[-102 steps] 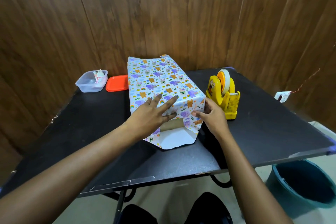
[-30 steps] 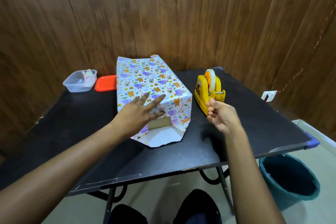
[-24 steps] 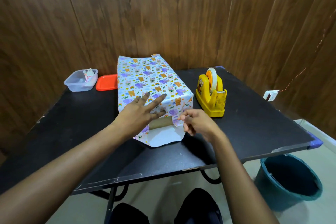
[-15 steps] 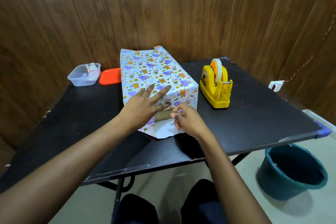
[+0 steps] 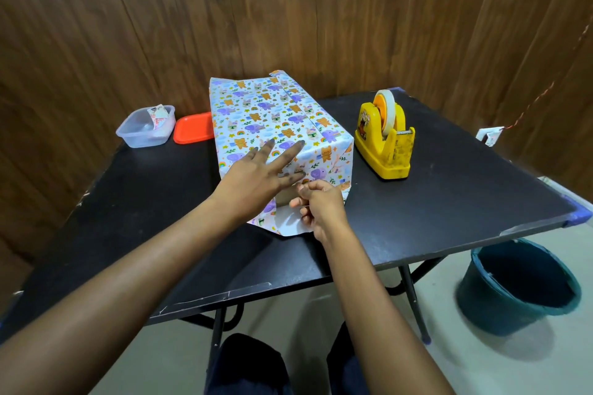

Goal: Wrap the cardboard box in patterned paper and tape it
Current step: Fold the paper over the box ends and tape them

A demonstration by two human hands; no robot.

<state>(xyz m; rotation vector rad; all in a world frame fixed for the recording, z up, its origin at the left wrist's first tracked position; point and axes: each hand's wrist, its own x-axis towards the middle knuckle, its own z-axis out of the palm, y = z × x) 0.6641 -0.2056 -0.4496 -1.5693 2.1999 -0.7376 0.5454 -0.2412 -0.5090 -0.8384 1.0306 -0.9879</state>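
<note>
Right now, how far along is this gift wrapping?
Done: patterned paper covers the cardboard box's top and sides. In hand: left hand presses the near fold flat; right hand pinches what looks like tape. Left: bare cardboard shows at the near end; the bottom flap lies unfolded.

Paper (image 5: 272, 119): white ground with a repeat print of purple elephants, orange bears, rainbows, blue clouds, green sprigs and yellow stars. The underside on the near flap (image 5: 288, 225) is plain white. Cardboard (image 5: 283, 198): brown, seen at the near end. Worktop (image 5: 449, 202): black, with pale chipped edges and a blue corner guard (image 5: 580, 214). Dispenser (image 5: 385, 151): yellow with dark smudges. Roll (image 5: 389, 107): white on an orange core. Lid (image 5: 192, 128): orange-red. Tub (image 5: 141, 133): clear. Bucket (image 5: 500, 308): dark teal. Wall (image 5: 288, 9): brown wood grain. Floor (image 5: 481, 362): pale grey.
</note>
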